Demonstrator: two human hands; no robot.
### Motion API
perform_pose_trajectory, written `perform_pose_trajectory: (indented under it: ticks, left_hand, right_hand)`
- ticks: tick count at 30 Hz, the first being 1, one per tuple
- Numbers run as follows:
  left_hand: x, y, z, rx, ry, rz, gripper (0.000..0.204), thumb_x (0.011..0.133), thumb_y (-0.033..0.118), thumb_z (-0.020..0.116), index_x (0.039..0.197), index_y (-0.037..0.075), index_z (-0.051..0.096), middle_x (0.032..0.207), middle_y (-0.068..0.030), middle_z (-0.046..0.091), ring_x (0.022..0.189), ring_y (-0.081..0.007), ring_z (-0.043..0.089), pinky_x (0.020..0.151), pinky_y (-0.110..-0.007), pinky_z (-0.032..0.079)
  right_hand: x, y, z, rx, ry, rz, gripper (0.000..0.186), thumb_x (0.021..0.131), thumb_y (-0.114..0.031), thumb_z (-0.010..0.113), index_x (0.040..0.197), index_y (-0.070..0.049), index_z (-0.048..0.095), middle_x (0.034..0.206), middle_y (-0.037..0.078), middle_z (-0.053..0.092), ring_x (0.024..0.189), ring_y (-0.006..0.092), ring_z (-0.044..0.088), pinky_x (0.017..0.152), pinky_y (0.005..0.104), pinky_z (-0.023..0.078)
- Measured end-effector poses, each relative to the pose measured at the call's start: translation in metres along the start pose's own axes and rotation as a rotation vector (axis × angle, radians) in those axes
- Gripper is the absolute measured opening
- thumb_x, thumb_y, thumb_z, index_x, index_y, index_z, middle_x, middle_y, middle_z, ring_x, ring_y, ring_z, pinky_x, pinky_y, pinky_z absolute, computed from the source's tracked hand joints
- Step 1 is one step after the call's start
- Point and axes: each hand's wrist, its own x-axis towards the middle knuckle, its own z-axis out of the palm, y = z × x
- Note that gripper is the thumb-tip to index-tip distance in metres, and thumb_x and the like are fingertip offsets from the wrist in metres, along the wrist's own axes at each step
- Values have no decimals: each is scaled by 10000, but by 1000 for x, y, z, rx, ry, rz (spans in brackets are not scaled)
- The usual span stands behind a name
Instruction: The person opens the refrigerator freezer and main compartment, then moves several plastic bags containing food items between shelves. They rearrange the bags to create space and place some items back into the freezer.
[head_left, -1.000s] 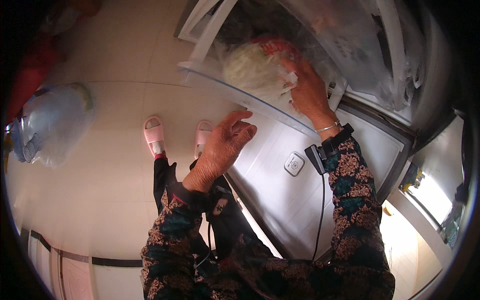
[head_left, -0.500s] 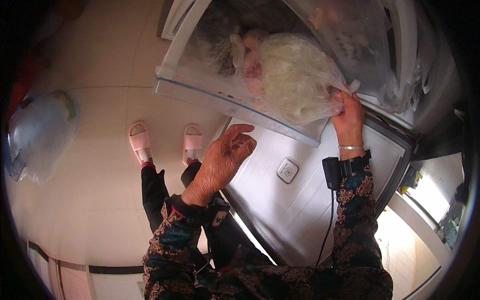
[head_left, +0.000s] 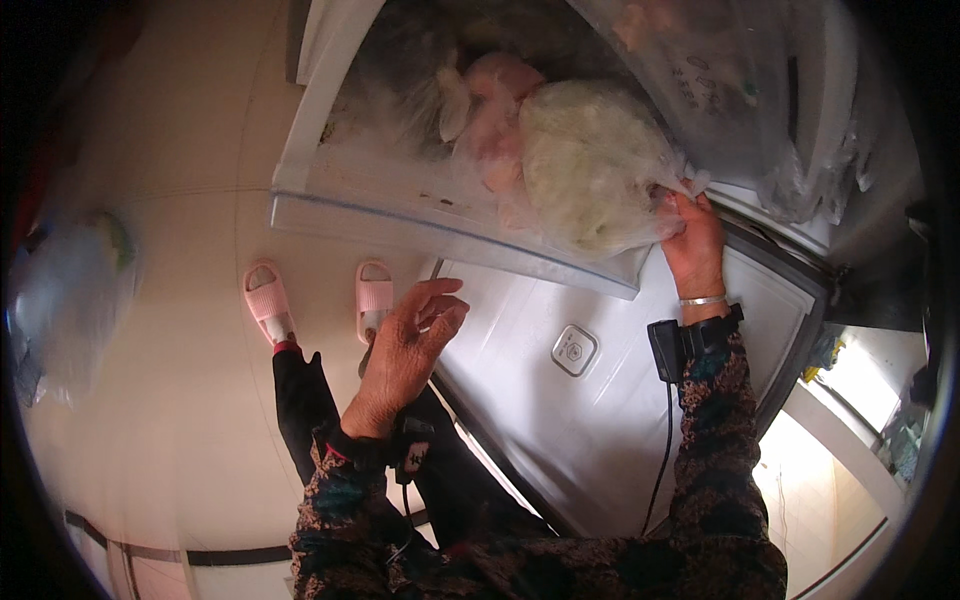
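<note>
My right hand (head_left: 694, 250) is closed on the gathered end of a clear plastic bag (head_left: 585, 165) with pale greenish-white contents. That bag lies at the right side of a pulled-out transparent drawer (head_left: 400, 222). Beside it in the drawer is a pinkish bagged item (head_left: 492, 125), and a darker, cloudy bag (head_left: 405, 100) sits farther left. My left hand (head_left: 405, 350) hovers in front of the drawer, touching nothing, with its fingers loosely bent and the thumb apart. What the bags hold cannot be made out.
A white appliance door (head_left: 510, 390) with a square badge stands open below the drawer. More clear bags (head_left: 690, 90) hang at upper right. A filled plastic bag (head_left: 75, 300) rests on the tiled floor at left. My feet wear pink slippers (head_left: 266, 298).
My left hand has moved left and down, away from the drawer front. The drawer appears slightly farther left in view. My right hand keeps its hold on the bag.
</note>
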Motion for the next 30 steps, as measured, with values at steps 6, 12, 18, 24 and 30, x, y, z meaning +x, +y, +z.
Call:
perform_pose_trajectory:
  ticks: [6, 12, 18, 24, 30]
  left_hand:
    - [24, -49, -11, -61, -26, -27, 449, 997, 300, 639, 1323, 13, 525, 1192, -124, 652, 1173, -210, 591, 1013, -349, 452]
    - [36, -125, -40, 124, -56, -221, 364, 1003, 206, 623, 1313, 30, 550, 1176, -97, 666, 1143, -199, 609, 1004, -339, 468]
    - [33, -134, -67, 164, -59, -122, 332, 997, 177, 634, 1283, 19, 572, 1178, -93, 670, 1101, -190, 627, 987, -331, 477]
    - [32, -110, -82, -19, -6, -49, 327, 994, 153, 631, 1277, 0, 578, 1220, -101, 668, 1143, -199, 609, 1012, -330, 452]
    - [34, -101, -87, -72, 50, -22, 335, 984, 175, 643, 1257, -15, 606, 1209, -102, 678, 1159, -198, 601, 1043, -340, 422]
  right_hand:
    - [-31, -17, 32, -580, 18, -3, 448, 922, -9, 570, 1364, -74, 538, 1250, 104, 601, 1151, 224, 590, 956, 398, 499]
    - [-79, -36, 128, -1430, -453, -1135, 526, 808, 96, 511, 1313, -35, 579, 1396, 178, 509, 1240, 369, 553, 1063, 443, 439]
    - [-3, 48, 246, -1173, -657, -638, 753, 856, -328, 716, 1421, 45, 386, 1365, 279, 489, 1268, 413, 478, 1071, 479, 392]
    - [30, 91, 290, -1284, -594, -1038, 782, 798, -409, 759, 1369, 27, 450, 1248, 286, 558, 1155, 400, 562, 964, 495, 464]
    - [24, 84, 293, -1599, -601, -835, 989, 710, -425, 823, 1298, 178, 304, 1228, 415, 434, 1159, 523, 480, 976, 554, 451]
